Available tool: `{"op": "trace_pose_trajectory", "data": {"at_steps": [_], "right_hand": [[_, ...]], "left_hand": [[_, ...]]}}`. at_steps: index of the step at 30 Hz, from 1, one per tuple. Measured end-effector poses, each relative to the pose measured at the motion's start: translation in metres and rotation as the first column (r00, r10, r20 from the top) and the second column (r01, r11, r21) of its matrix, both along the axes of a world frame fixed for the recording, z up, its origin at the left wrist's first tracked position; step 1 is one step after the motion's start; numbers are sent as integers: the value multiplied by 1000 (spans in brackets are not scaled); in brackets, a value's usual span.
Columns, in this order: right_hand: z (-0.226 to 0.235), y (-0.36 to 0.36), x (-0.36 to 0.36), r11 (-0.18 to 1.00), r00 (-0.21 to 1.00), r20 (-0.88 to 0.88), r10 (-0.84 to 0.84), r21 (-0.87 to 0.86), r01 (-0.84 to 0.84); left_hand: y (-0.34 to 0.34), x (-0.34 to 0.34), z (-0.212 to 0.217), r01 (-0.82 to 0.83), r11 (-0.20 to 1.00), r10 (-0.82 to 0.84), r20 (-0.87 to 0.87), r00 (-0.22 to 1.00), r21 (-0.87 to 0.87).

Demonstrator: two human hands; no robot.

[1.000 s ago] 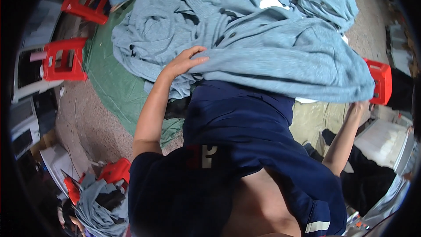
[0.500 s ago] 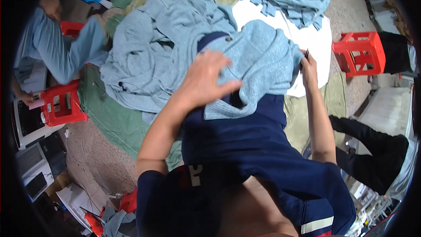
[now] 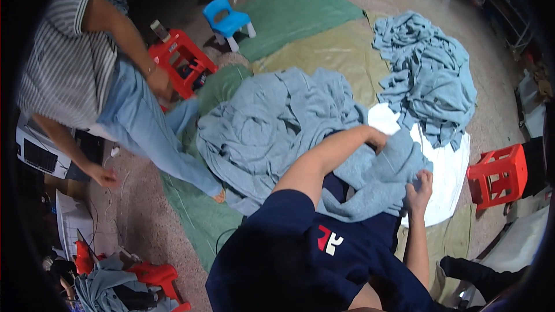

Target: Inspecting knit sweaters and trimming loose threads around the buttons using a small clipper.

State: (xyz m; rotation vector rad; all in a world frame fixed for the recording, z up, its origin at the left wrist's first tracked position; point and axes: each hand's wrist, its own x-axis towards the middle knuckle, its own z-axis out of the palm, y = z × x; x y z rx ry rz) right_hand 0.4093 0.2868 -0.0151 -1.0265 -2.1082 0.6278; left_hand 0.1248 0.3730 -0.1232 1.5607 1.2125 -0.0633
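Since the earlier frame, the left hand has moved across to the far side of the blue knit garment, which lies on the lap, just below the left fingers and left of the right ones. The right hand has bent fingers against its edge; whether either hand grips, I cannot tell. Left of the left fingers spreads a knit heap; beyond both hands' fingers, to the right, lies another pile.

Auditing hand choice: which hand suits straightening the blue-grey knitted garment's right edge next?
Right, likely: the right hand is at that edge of the garment; the left hand is farther off.
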Motion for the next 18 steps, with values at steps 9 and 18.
{"op": "trace_pose_trajectory", "data": {"at_steps": [9, 18], "right_hand": [[23, 37, 26, 961, 902, -428, -49, -268, -75], [231, 21, -36, 704, 458, -709, 537, 78, -706]], "left_hand": [[-88, 9, 90, -634, 654, 641, 748, 174, -413], [-302, -24, 344, -977, 210, -80, 996, 25, 41]]}}
